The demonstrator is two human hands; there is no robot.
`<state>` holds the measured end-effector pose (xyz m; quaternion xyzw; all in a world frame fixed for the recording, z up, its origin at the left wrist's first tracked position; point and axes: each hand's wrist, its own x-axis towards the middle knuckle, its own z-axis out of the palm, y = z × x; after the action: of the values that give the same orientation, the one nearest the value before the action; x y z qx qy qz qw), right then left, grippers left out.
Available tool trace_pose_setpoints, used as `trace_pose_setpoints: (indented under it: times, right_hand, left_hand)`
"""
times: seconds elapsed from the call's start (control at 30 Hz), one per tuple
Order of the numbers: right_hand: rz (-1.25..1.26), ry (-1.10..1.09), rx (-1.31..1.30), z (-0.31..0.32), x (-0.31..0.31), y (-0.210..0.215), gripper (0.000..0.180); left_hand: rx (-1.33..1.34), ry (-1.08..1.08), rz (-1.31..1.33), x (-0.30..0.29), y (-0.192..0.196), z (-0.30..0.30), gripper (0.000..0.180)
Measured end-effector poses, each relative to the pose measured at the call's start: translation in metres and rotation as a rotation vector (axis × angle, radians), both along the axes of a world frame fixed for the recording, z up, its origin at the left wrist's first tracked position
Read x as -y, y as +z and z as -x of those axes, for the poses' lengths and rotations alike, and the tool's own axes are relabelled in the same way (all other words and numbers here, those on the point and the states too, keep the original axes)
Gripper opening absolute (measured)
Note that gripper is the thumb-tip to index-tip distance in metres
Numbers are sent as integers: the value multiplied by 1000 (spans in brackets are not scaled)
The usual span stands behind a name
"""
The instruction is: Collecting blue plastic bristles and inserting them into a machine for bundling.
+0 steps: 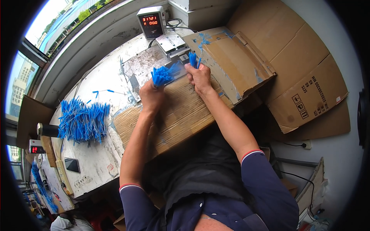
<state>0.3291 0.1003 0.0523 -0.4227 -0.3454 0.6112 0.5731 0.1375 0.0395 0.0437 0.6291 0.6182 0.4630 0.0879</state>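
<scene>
My left hand point(151, 94) is closed around a thick bunch of blue plastic strips point(162, 75), whose upper ends fan out above the fist. In my right hand point(200, 79) is a smaller bunch of blue strips point(192, 59), pinched between thumb and fingers and pointing up. Both hands are over a brown cardboard sheet point(181, 111) at the table's near edge, just in front of a metal fixture point(169, 43). To the left, a large pile of blue strips with thin pale wires point(84, 120) lies on the white table point(96, 158).
A counter box with a red display point(151, 22) stands behind the fixture. An open cardboard box point(235, 57) and a large carton flap point(308, 96) take up the right. A phone point(72, 165) and a power strip point(63, 176) are at the left. Another person point(69, 223) shows at lower left.
</scene>
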Motion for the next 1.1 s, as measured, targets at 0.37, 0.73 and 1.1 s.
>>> trace_pose_setpoints:
  times: [0.37,0.73,1.1]
  right_hand:
    - [-68,-12,29,3,-3,-8,11]
    - [-79,-39,63,4,0,-5,10]
    - [-76,-32,98,4,4,-3,15]
  left_hand:
    - [114,38,320,-32,6,15,25]
    - [154,18,320,-40,12,9,21]
    - [230,-15,303,-55,4,14,19]
